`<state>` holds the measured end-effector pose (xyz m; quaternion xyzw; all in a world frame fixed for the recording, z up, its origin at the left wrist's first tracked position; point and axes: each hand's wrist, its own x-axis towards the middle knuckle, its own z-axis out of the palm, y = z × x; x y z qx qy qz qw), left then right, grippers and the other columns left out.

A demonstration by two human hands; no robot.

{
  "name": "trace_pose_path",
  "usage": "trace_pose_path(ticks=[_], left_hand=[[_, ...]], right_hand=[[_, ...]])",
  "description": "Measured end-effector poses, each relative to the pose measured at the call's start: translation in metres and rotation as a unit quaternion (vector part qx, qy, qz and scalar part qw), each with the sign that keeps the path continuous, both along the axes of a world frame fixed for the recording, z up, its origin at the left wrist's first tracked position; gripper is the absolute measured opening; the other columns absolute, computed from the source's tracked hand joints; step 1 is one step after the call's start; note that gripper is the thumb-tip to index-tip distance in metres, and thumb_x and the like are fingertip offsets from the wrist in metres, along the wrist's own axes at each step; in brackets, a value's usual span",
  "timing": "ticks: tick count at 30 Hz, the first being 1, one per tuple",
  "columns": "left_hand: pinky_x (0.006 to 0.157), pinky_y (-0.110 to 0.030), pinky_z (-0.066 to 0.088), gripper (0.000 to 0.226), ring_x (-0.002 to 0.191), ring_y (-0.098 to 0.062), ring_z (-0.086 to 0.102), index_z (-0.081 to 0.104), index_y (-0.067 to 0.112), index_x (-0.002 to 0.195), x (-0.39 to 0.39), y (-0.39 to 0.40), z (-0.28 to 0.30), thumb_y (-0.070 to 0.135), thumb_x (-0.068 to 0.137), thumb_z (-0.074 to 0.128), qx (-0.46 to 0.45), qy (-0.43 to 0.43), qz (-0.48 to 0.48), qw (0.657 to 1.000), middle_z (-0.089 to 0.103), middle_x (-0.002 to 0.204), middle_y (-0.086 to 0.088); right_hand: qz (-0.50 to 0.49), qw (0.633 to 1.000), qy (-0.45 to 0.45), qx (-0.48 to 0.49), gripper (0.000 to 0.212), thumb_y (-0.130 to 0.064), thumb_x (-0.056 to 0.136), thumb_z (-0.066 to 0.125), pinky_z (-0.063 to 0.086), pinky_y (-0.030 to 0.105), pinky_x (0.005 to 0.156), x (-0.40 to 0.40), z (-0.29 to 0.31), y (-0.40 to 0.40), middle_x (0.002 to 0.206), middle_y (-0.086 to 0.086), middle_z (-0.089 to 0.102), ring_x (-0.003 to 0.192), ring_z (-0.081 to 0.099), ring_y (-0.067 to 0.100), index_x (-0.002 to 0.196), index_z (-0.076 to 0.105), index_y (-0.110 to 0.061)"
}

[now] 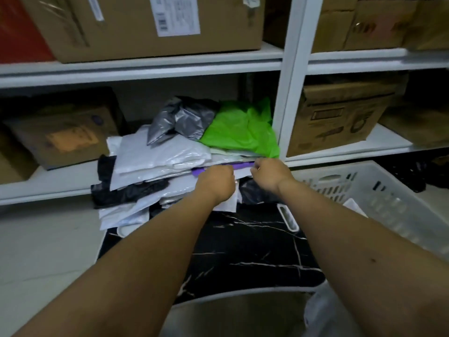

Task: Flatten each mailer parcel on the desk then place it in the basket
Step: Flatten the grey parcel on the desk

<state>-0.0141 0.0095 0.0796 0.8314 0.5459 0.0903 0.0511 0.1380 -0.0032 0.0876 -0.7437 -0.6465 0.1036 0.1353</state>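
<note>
Two hands reached into a pile of mailers point(155, 164) at the far edge of the black bench point(243, 251). The left hand point(215, 182) and the right hand point(271, 177) were side by side, both with fingers curled on the edge of a purple mailer point(240, 164) that lay in the pile under white ones. How firmly the fingers closed I could not tell, because the backs of the hands hid them. On top of the pile lay a grey mailer point(179, 120) and a green one point(243, 130), both crumpled. The pile leaned partly on the lower shelf point(60, 190) behind the bench. A white basket point(379, 198) stood just to the right of the bench, near the right forearm. Cardboard boxes point(145, 23) stood on the shelves above and beside.
</note>
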Motion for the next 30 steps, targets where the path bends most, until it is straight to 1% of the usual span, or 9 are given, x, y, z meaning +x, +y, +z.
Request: trace_pose_path(ticks=[5, 8, 11, 14, 17, 20, 23, 25, 30], left_hand=[[0.083, -0.039, 0.043, 0.025, 0.108, -0.036, 0.052, 0.057, 0.006, 0.112, -0.092, 0.018, 0.001, 0.012, 0.091, 0.044, 0.015, -0.040, 0.156, 0.987, 0.056, 0.115, -0.017], [0.081, -0.039, 0.042, 0.027, 0.107, -0.037, 0.051, 0.055, 0.002, 0.113, -0.133, 0.030, -0.001, 0.006, 0.089, 0.044, 0.022, -0.082, 0.223, 0.971, 0.053, 0.116, -0.020], [0.079, -0.034, 0.038, 0.030, 0.109, -0.037, 0.051, 0.053, -0.001, 0.119, -0.160, 0.042, -0.007, 0.004, 0.091, 0.043, 0.023, -0.129, 0.257, 0.957, 0.051, 0.121, -0.021], [0.078, -0.032, 0.036, 0.030, 0.107, -0.038, 0.053, 0.053, -0.002, 0.121, -0.177, 0.057, -0.010, 0.003, 0.093, 0.043, 0.036, -0.159, 0.269, 0.949, 0.048, 0.126, -0.021], [0.094, -0.035, 0.040, 0.034, 0.121, -0.036, 0.047, 0.056, 0.005, 0.124, -0.179, 0.076, -0.008, 0.005, 0.093, 0.044, 0.025, -0.144, 0.235, 0.961, 0.026, 0.150, -0.017], [0.098, -0.039, 0.041, 0.038, 0.128, -0.036, 0.039, 0.055, 0.009, 0.127, -0.172, 0.094, -0.005, 0.004, 0.091, 0.042, -0.013, -0.088, 0.196, 0.976, -0.002, 0.161, -0.007], [0.108, -0.038, 0.035, 0.051, 0.139, -0.029, 0.030, 0.034, 0.001, 0.143, -0.168, 0.107, 0.000, -0.001, 0.092, 0.038, -0.026, -0.075, 0.157, 0.984, 0.001, 0.161, -0.008], [0.112, -0.027, 0.025, 0.054, 0.146, -0.021, 0.015, 0.023, -0.005, 0.147, -0.166, 0.107, 0.008, -0.005, 0.094, 0.034, -0.014, -0.093, 0.159, 0.983, 0.007, 0.160, -0.010], [0.093, -0.026, 0.039, 0.060, 0.132, -0.024, 0.041, 0.021, -0.004, 0.148, -0.171, 0.072, 0.039, -0.013, 0.090, 0.034, 0.051, -0.205, 0.187, 0.959, 0.001, 0.161, -0.002]], right_hand=[[0.103, 0.991, -0.007, 0.081, 0.037, -0.029, 0.098, 0.042, 0.037, 0.037, 0.102, -0.085, 0.008, 0.035, 0.147, 0.008, 0.037, 0.125, 0.042, 0.033, 0.132, 0.055, -0.021], [0.150, 0.979, -0.069, 0.120, 0.038, -0.031, 0.099, 0.041, 0.034, 0.040, 0.105, -0.132, 0.019, 0.059, 0.158, 0.004, 0.017, 0.134, 0.029, 0.032, 0.135, 0.051, -0.028], [0.149, 0.973, -0.150, 0.094, 0.039, -0.030, 0.096, 0.044, 0.032, 0.042, 0.103, -0.165, 0.024, 0.089, 0.160, 0.004, 0.007, 0.138, 0.021, 0.031, 0.134, 0.052, -0.032], [0.102, 0.967, -0.235, 0.016, 0.045, -0.028, 0.093, 0.043, 0.031, 0.044, 0.102, -0.176, 0.023, 0.114, 0.159, 0.005, 0.012, 0.139, 0.019, 0.030, 0.137, 0.050, -0.026], [0.081, 0.959, -0.271, -0.016, 0.044, -0.027, 0.091, 0.044, 0.034, 0.041, 0.091, -0.171, 0.019, 0.126, 0.142, 0.003, 0.038, 0.129, 0.029, 0.027, 0.133, 0.054, -0.018], [0.088, 0.959, -0.270, 0.018, 0.042, -0.022, 0.090, 0.044, 0.034, 0.040, 0.089, -0.169, 0.018, 0.127, 0.134, 0.002, 0.043, 0.124, 0.033, 0.026, 0.131, 0.052, -0.015], [0.100, 0.966, -0.222, 0.087, 0.044, -0.016, 0.088, 0.044, 0.035, 0.038, 0.090, -0.167, 0.020, 0.125, 0.138, -0.001, 0.038, 0.123, 0.036, 0.025, 0.132, 0.047, -0.014], [0.119, 0.969, -0.174, 0.126, 0.047, -0.010, 0.088, 0.043, 0.037, 0.039, 0.090, -0.164, 0.026, 0.124, 0.144, -0.002, 0.032, 0.125, 0.036, 0.025, 0.135, 0.043, -0.012], [0.142, 0.960, -0.140, 0.196, 0.062, -0.005, 0.088, 0.045, 0.038, 0.041, 0.094, -0.154, 0.055, 0.096, 0.157, -0.004, 0.017, 0.131, 0.032, 0.027, 0.147, 0.028, -0.010]])
